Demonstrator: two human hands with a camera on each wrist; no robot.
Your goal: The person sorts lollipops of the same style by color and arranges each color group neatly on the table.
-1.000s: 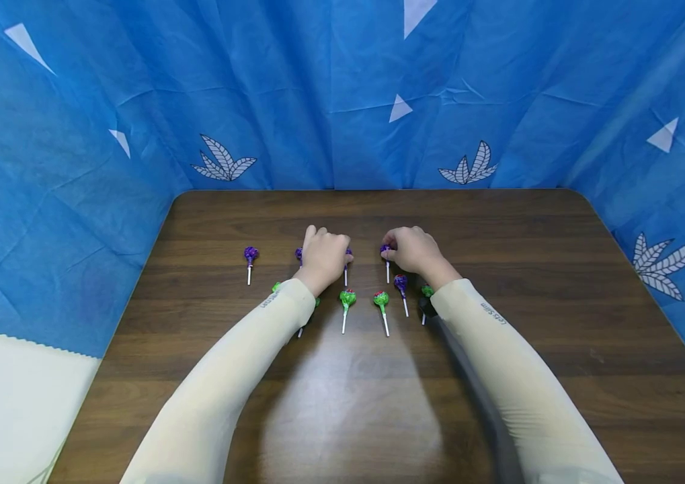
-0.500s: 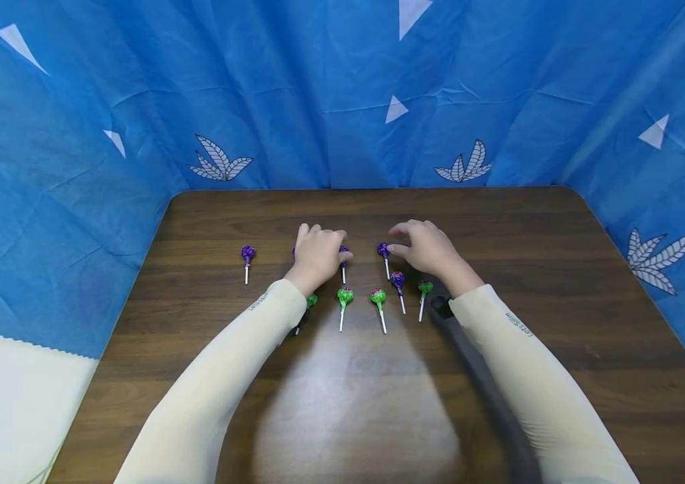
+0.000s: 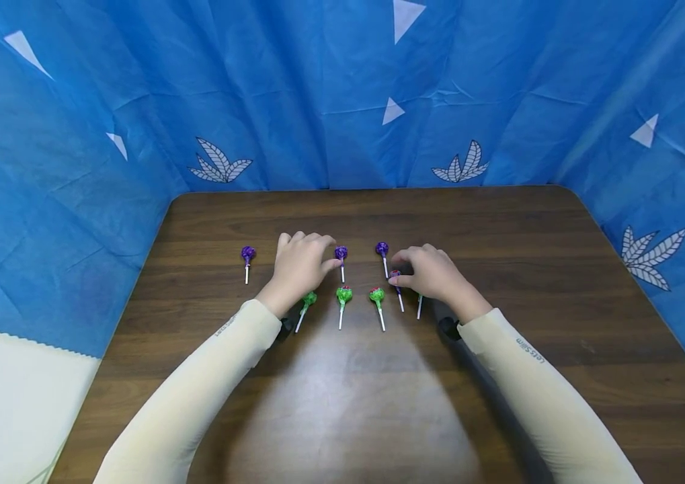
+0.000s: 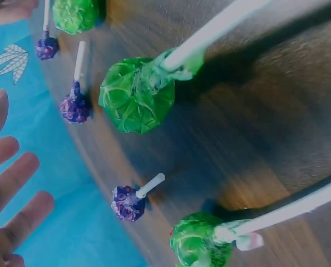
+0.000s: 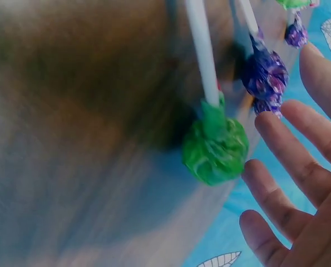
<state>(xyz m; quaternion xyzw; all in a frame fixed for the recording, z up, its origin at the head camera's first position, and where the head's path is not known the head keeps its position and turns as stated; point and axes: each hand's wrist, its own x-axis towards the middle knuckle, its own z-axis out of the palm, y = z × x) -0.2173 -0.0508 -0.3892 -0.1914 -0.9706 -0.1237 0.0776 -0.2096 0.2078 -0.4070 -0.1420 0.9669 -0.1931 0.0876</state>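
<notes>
My left hand (image 3: 302,265) hovers beside a purple lollipop (image 3: 341,253), fingers spread and nothing held. In the left wrist view its fingers (image 4: 20,178) stand apart from the purple lollipops (image 4: 75,105) and green lollipops (image 4: 137,94). My right hand (image 3: 433,272) reaches over a leaning purple lollipop (image 3: 396,275), thumb and forefinger on either side of its head. The right wrist view has these fingers (image 5: 299,161) loosely extended, without a visible pinch; a green lollipop (image 5: 215,150) lies near them. My left hand and forearm cover some lollipops in the head view.
Another purple lollipop (image 3: 382,249) lies behind the leaning one, and one (image 3: 248,253) at far left. Green lollipops (image 3: 344,294) form a nearer row on the wooden table (image 3: 342,417). A blue curtain (image 3: 294,94) borders the table's back and sides.
My right hand has released the back-row purple lollipop and come nearer, to the leaning one. My left hand has drawn left, away from the purple lollipop beside it, fingers opening.
</notes>
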